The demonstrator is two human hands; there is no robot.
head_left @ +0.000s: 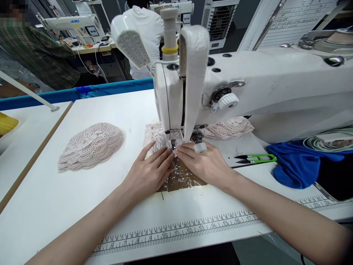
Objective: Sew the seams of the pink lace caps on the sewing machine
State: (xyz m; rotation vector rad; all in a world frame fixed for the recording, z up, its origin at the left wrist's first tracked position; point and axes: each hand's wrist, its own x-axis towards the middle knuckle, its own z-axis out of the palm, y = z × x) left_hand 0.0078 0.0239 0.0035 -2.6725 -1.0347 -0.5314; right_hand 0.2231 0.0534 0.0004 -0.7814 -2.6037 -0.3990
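Note:
A piece of pale pink lace [155,133] lies under the needle and presser foot [173,144] of a white sewing machine [169,99]. My left hand [150,170] rests flat at the left of the foot, fingers stretched out on the lace. On the other side my right hand [205,162] lies with its fingers extended towards the needle, touching the work. The lace edge between the fingertips is mostly hidden. Below the fingers is a brown patch [180,176] covered with shiny clear tape.
A stack of lace pieces [92,147] sits on the left of the white table. More lace [228,128] lies behind the needle area. Green thread snips [257,158], a blue cloth [298,165] and a dark phone [335,176] are at right. Two people work beyond the blue edge [118,87].

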